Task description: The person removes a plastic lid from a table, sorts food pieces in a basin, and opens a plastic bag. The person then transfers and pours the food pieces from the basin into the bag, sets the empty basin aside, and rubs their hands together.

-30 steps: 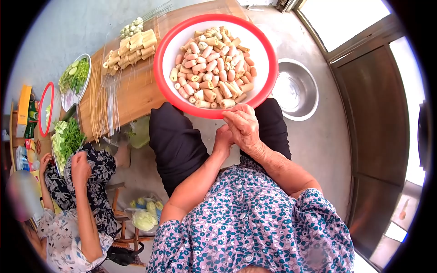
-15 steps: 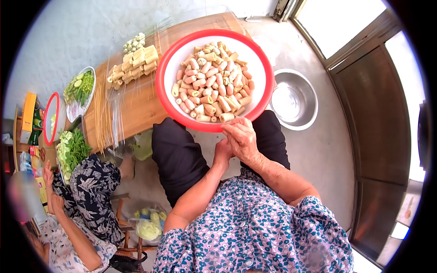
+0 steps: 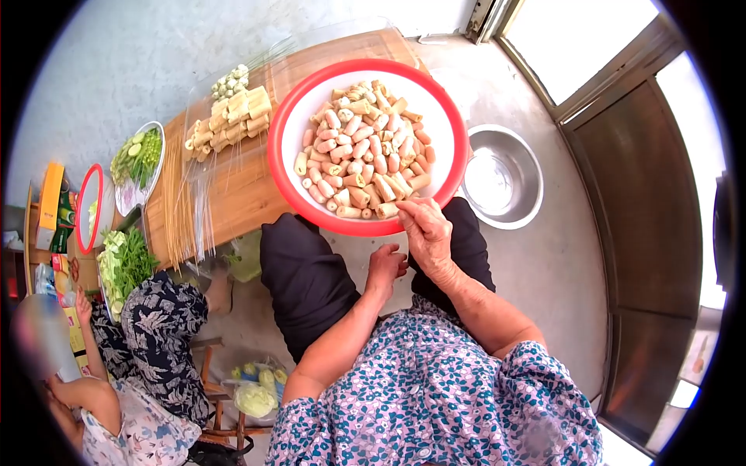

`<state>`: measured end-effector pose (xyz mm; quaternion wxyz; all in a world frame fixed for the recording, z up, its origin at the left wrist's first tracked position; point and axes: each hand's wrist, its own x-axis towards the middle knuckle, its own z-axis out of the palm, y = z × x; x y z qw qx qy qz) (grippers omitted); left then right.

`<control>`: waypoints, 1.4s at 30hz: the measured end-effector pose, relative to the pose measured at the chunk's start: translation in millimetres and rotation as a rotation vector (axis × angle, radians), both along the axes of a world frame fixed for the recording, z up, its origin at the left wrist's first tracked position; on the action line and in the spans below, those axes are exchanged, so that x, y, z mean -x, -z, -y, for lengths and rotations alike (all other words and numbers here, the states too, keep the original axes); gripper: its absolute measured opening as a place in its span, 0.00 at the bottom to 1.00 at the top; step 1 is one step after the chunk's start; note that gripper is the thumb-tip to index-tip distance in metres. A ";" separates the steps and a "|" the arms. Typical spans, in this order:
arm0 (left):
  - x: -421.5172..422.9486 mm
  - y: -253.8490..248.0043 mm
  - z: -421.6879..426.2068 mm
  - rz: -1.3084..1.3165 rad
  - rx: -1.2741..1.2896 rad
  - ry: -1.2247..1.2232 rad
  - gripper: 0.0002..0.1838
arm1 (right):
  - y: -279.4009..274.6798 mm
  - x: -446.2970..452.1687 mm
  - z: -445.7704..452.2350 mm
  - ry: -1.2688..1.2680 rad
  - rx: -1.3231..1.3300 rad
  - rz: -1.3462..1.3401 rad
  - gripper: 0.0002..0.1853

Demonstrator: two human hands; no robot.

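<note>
One brown wooden table (image 3: 256, 182), one white oval plate (image 3: 124, 203) at its left edge, one round silver metal basin (image 3: 501, 182) and two red-rimmed pale basins (image 3: 277, 147) show, the larger heaped with stubby tan-and-pink pieces (image 3: 361, 147) too numerous to count.

From the left hand (image 3: 385, 268), open room lies at 12 o'clock up to the tub (image 3: 334, 223), whose rim bars the way; the right hand (image 3: 429, 231) blocks 1–2 o'clock, the left leg (image 3: 303, 272) 9 o'clock.
</note>
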<state>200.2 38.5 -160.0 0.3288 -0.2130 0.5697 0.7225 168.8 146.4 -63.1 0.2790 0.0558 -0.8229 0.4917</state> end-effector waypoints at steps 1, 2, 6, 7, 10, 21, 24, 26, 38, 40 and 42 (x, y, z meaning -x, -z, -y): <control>0.8 -3.7 -0.6 0.013 0.014 0.006 0.26 | 0.4 1.7 0.4 0.007 0.001 -0.018 0.09; 1.3 -5.3 0.0 0.012 0.009 0.012 0.26 | -1.6 1.7 1.3 0.013 -0.004 -0.019 0.09; 0.5 -6.8 0.5 0.031 0.015 -0.004 0.25 | -2.8 0.6 1.6 -0.004 -0.074 -0.005 0.07; 1.3 -7.8 1.5 0.028 0.014 -0.012 0.25 | -2.1 0.7 1.1 -0.006 -0.083 -0.004 0.07; 1.5 -14.0 4.8 -0.067 0.048 -0.010 0.24 | -1.1 1.4 0.9 -0.013 -0.095 -0.010 0.07; 2.5 -82.6 31.6 -0.356 0.211 0.524 0.17 | -2.3 3.3 -1.1 -0.032 -0.081 0.041 0.07; 8.9 -107.7 48.5 -0.259 0.040 0.446 0.17 | -5.3 4.0 -5.3 -0.071 -0.046 0.082 0.07; 17.3 -127.7 60.4 -0.364 0.008 0.288 0.16 | -8.3 2.9 -8.3 -0.089 -0.041 0.113 0.07; 132.0 -147.1 119.1 -0.477 -0.088 -0.494 0.11 | -39.8 4.0 -44.9 0.078 0.192 0.285 0.08; 147.6 -155.4 114.1 -0.495 -0.059 -0.501 0.11 | -49.2 9.8 -45.1 0.087 0.041 0.306 0.08; 161.2 -160.5 111.0 -0.515 -0.024 -0.510 0.11 | -49.0 19.6 -44.1 0.043 0.046 0.396 0.08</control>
